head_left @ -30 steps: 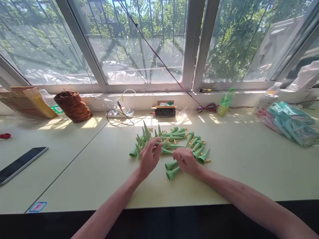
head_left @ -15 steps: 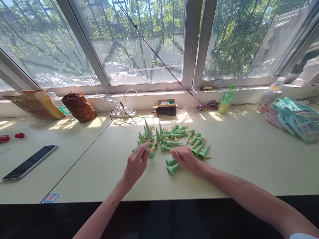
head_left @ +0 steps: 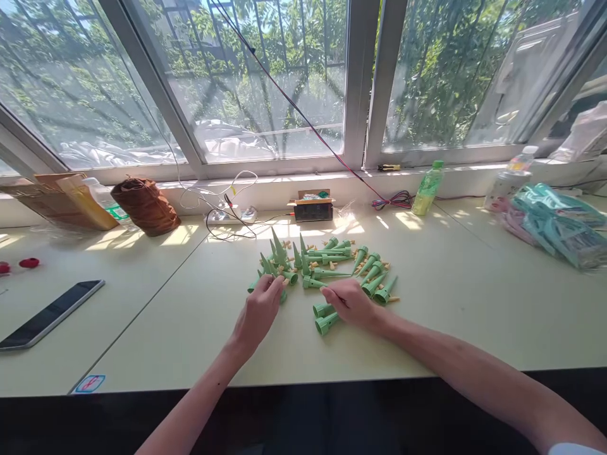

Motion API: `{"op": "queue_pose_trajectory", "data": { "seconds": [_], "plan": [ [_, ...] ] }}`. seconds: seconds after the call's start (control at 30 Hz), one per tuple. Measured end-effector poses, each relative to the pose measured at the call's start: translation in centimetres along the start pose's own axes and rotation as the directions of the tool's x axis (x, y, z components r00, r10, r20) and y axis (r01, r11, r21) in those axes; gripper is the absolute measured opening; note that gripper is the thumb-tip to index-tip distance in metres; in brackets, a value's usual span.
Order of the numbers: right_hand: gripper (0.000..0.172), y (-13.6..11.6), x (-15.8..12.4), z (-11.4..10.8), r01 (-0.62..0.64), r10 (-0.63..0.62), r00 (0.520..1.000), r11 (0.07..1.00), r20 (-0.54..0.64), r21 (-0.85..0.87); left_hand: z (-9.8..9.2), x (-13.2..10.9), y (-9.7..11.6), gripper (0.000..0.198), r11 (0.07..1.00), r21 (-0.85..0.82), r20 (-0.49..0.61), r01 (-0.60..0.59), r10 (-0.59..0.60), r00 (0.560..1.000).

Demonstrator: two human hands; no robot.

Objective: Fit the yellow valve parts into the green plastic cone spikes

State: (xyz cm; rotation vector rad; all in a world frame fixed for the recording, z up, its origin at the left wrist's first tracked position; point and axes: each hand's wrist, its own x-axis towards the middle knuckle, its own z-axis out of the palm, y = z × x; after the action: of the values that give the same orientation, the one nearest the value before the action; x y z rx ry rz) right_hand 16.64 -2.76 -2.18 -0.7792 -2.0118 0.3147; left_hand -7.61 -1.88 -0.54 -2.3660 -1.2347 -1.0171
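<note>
Several green cone-shaped spikes (head_left: 331,258) with small tan pegs lie in a pile on the pale table, some of them standing point up. My left hand (head_left: 262,304) is at the pile's left front, its thumb and fingertips pinched by a small tan peg (head_left: 286,282). A green piece shows just beside those fingers. To the right, my right hand (head_left: 349,301) is closed above two green spikes (head_left: 326,325) lying at the front; a small tan tip shows at its fingertips, and the rest of what it holds is hidden.
A dark phone or tablet (head_left: 52,314) lies at the left. Along the window stand a brown bag (head_left: 146,206), a power strip (head_left: 231,215), a small black box (head_left: 313,210) and a green bottle (head_left: 427,188). Teal plastic packs (head_left: 562,221) are at the right.
The fingers of my left hand have come together at the tan peg. My right hand keeps its closed pose. The view has shifted slightly.
</note>
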Motion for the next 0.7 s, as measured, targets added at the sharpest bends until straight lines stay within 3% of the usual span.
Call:
{"op": "queue_pose_trajectory", "data": {
  "seconds": [0.37, 0.6, 0.7],
  "plan": [
    [0.052, 0.1, -0.2, 0.2, 0.041, -0.04, 0.999, 0.998, 0.002, -0.043, 0.0, 0.6, 0.5, 0.019, 1.0, 0.02, -0.11, 0.023, -0.021, 0.994],
    [0.054, -0.1, -0.3, 0.1, 0.05, -0.05, 0.999, 0.995, 0.003, -0.081, -2.3, 1.2, 2.7, 0.014, 0.999, 0.034, -0.164, 0.02, -0.014, 0.986],
    [0.053, -0.3, -0.3, 0.0, 0.064, -0.064, 0.998, 0.995, 0.002, -0.078, -1.8, 2.2, 3.9, 0.012, 0.993, 0.0, 0.0, -0.116, 0.116, 0.993]
  ]
}}
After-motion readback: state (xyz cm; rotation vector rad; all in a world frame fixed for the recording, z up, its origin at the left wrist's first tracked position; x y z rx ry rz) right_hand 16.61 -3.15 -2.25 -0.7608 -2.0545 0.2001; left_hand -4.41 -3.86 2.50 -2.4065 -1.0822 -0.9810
